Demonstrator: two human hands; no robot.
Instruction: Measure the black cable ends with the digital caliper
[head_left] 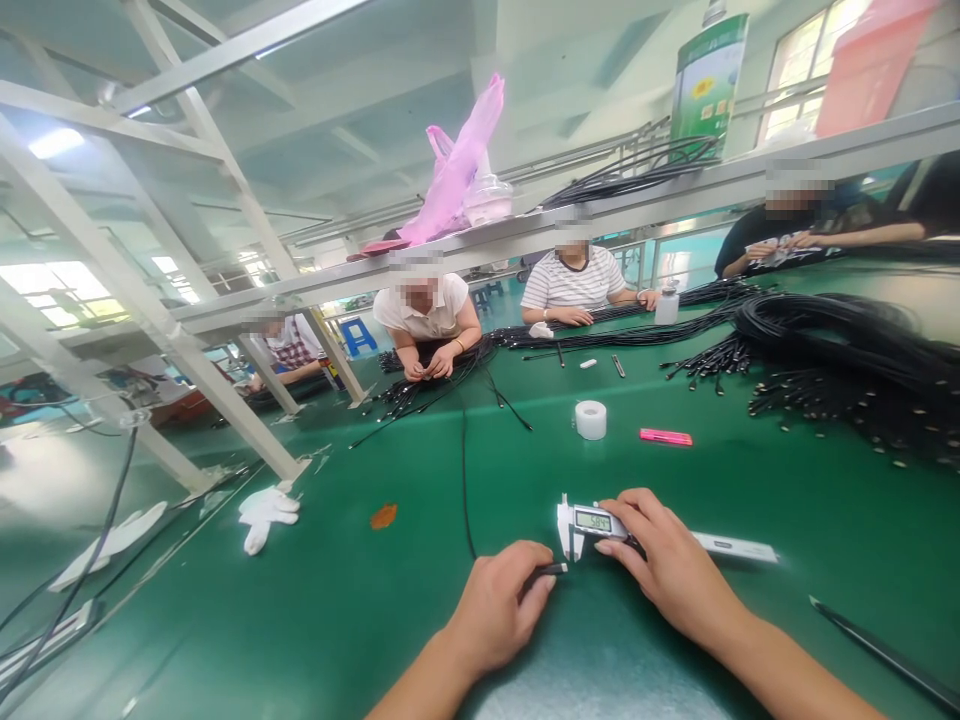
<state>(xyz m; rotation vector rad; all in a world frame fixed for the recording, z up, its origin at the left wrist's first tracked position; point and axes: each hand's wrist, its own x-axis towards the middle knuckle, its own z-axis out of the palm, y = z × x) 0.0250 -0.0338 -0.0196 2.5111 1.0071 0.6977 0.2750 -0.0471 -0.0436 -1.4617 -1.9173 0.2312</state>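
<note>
My left hand [491, 610] pinches a black cable [464, 480] near its end, and the short black tip [547, 570] points toward the jaws of a digital caliper [592, 522]. My right hand [660, 550] grips the caliper by its body, with the fingers over the top and the steel jaws pointing down near the cable tip. Its lit display shows a reading, too small to read for certain. The caliper's long beam [739, 547] runs off to the right beyond my right hand. Both hands rest low over the green work mat [360, 590].
A white tape roll [590, 420] and a pink marker [666, 437] lie ahead. A large black cable bundle [840, 340] fills the right side. White gloves [266, 515] lie left. Several co-workers [427, 310] handle cables across the table, beneath a metal overhead shelf [525, 235].
</note>
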